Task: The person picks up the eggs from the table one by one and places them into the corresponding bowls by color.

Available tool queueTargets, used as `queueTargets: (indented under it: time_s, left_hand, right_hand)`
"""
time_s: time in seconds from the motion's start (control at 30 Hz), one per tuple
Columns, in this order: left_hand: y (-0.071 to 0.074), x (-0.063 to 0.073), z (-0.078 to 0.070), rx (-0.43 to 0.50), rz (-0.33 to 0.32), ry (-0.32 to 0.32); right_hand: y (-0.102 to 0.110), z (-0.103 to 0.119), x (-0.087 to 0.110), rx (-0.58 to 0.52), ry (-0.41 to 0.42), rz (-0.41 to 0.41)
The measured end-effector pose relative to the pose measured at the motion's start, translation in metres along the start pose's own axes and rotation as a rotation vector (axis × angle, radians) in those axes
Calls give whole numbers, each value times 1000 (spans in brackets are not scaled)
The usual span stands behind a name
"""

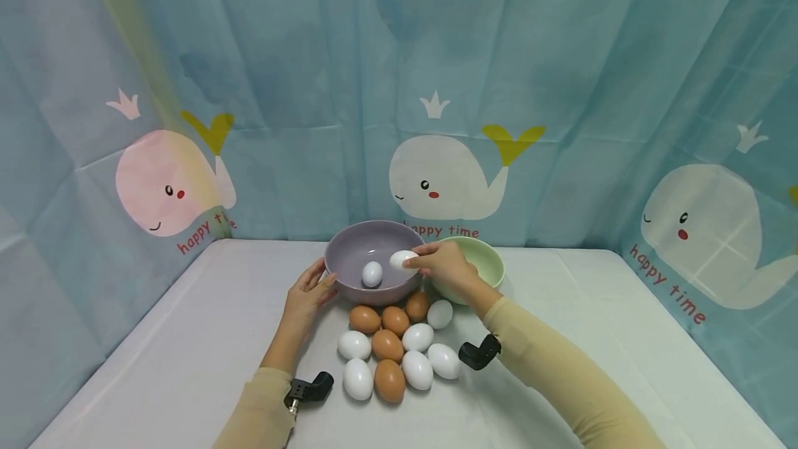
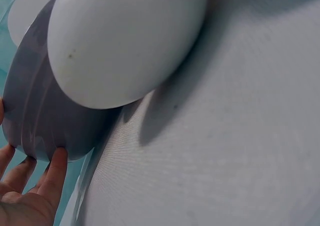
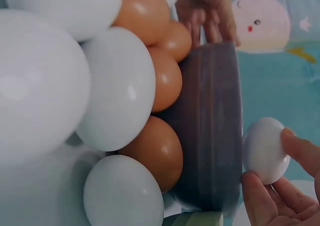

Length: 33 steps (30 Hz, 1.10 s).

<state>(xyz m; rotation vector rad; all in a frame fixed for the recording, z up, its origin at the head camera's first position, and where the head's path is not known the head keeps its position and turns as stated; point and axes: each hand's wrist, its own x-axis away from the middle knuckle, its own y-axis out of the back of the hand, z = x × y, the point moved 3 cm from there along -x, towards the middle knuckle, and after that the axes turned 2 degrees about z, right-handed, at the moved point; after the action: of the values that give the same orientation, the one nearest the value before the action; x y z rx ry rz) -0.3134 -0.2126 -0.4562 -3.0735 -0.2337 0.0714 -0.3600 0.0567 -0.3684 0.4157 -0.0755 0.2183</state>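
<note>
My left hand holds the purple bowl at its left side, thumb at the rim and fingertips against the outer wall. Over the inside of that bowl, my right hand pinches a white egg between thumb and fingers near the right rim. Another white egg lies inside the bowl. In front of it, several brown eggs and white eggs lie grouped on the table. My right hand partly hides the green bowl.
The white table carries both bowls near its back edge. Behind it hangs a blue curtain with whale prints. A black wrist camera sits on the left forearm, another camera on the right one, close above the eggs.
</note>
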Motion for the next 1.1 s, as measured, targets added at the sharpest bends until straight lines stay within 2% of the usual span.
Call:
queueTargets:
  time_s: [0.17, 0.6, 0.87, 1.1]
  left_hand:
    - [0, 0, -1, -8, 1, 15]
    - [-1, 1, -2, 6, 6, 0]
    - [-2, 0, 0, 9, 12, -6]
    - [0, -1, 0, 3, 7, -4]
  right_hand:
    - [-4, 2, -9, -69, 8, -7]
    - [-23, 6, -32, -32, 83, -43]
    - [-30, 6, -44, 76, 113, -109]
    - [-38, 7, -54, 202, 216, -157]
